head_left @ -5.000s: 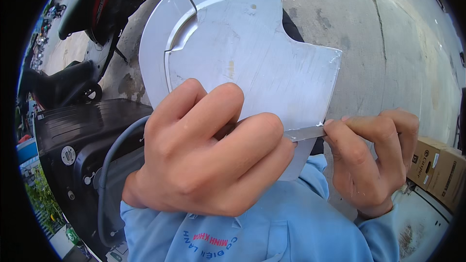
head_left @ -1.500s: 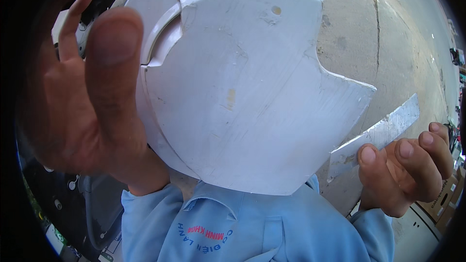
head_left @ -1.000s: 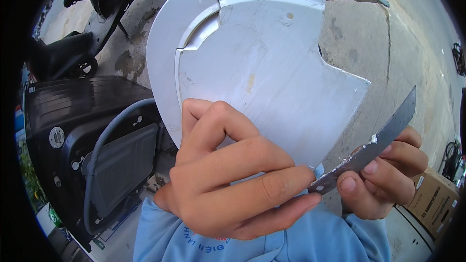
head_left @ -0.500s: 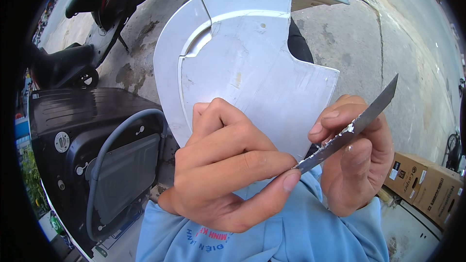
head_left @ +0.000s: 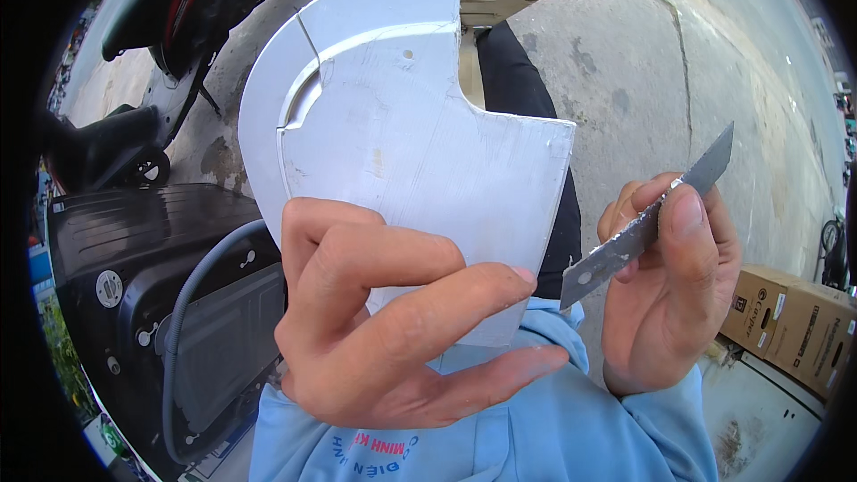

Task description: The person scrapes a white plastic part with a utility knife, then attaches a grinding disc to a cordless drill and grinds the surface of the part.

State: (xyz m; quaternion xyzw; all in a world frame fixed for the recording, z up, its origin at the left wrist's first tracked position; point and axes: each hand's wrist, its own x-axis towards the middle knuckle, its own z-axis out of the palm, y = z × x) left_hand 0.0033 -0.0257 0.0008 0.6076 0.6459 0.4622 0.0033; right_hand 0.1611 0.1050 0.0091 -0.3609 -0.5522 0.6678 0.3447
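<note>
Between the thumb and fingers of my right hand (head_left: 674, 268) is a dark grey utility knife blade (head_left: 632, 239). It slants up to the right, with a small hole near its lower end and white residue crusted along its upper edge. My left hand (head_left: 393, 321) hovers just left of that lower end, thumb and index finger apart, holding nothing. Beneath and beyond both hands lies a large white plastic panel (head_left: 393, 152), resting over my legs. It has a curved outer rim, a rectangular cut-out at its upper right, scuffs and a small yellowish mark.
A black appliance housing (head_left: 161, 205) with a grey corrugated hose (head_left: 183, 299) stands at the left. Behind it is a dark motorbike (head_left: 174, 45) with red trim. Cardboard boxes (head_left: 790, 326) sit at the right, above a white surface (head_left: 759, 411). The ground (head_left: 616, 62) is stained concrete.
My left thumb and index finger have let go of the blade's lower end and moved left. The right hand keeps the blade, its thumb now pressed on its face. The panel appears shifted left.
</note>
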